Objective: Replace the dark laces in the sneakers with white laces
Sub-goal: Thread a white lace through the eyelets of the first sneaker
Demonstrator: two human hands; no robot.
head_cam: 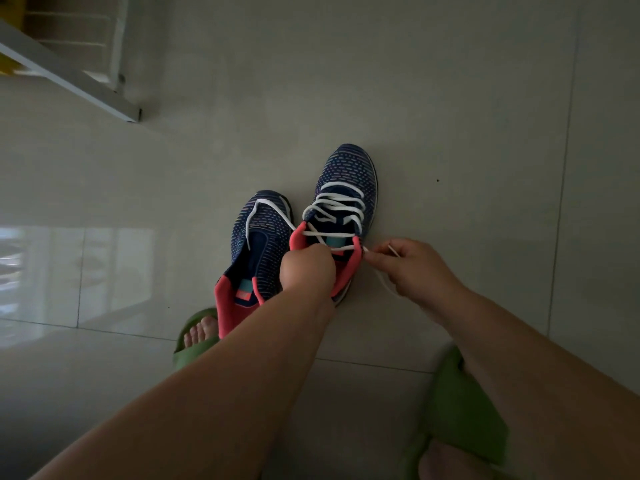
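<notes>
- Two navy knit sneakers with coral collars are being kept side by side on the tiled floor (450, 98).
- The right sneaker (346, 188) is being shown laced with a white lace (337, 206); its heel is being hidden by the left hand (306, 268), whose fingers are curled at the collar, their hold being hard to make out.
- A lace end is being pinched by the right hand (415, 268) just beside the top eyelet.
- The left sneaker (258, 244) is being crossed by one loose white lace (266, 206).
- Green slippers (460, 410) are being cut off by the forearms.
</notes>
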